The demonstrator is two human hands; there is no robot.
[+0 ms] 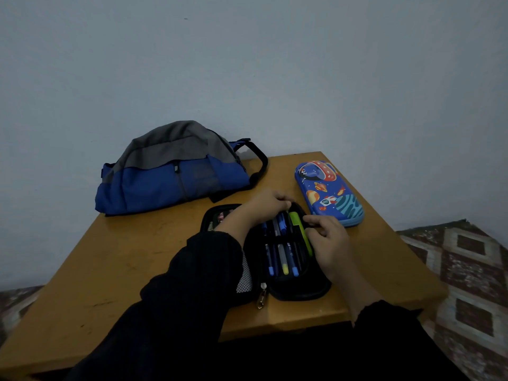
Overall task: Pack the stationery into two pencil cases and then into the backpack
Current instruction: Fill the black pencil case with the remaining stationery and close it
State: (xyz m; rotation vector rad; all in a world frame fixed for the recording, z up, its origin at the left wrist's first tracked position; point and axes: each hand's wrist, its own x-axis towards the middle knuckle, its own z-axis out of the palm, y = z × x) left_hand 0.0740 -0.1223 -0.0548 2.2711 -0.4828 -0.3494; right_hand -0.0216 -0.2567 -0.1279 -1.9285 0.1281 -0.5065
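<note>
A wooden tabletop (115, 259) stood against a pale wall, with a patterned floor covering (472, 270) showing past its right edge. The largest thing on it was the blue and grey backpack (170, 174), lying on its side at the far left, its black strap looped out toward the middle. At the far right, well apart from the backpack, lay a closed blue pencil case (330, 192) printed with planets and a rocket. Between them and nearer the person, a black pencil case (299, 291) lay open flat, its mesh-lined half under the left forearm. Pens (277, 257) with blue caps, a yellow-tipped one and a green highlighter (299, 226) sat side by side under its elastic bands, in the right half. The left hand (264, 206) reached across to the case's far end, fingers curled on something small there; what it pinched was too blurred to tell. The right hand (327, 240) rested at the case's right edge, fingertips pinching near the top of the highlighter. A metal zip pull (262, 296) hung at the near end.
</note>
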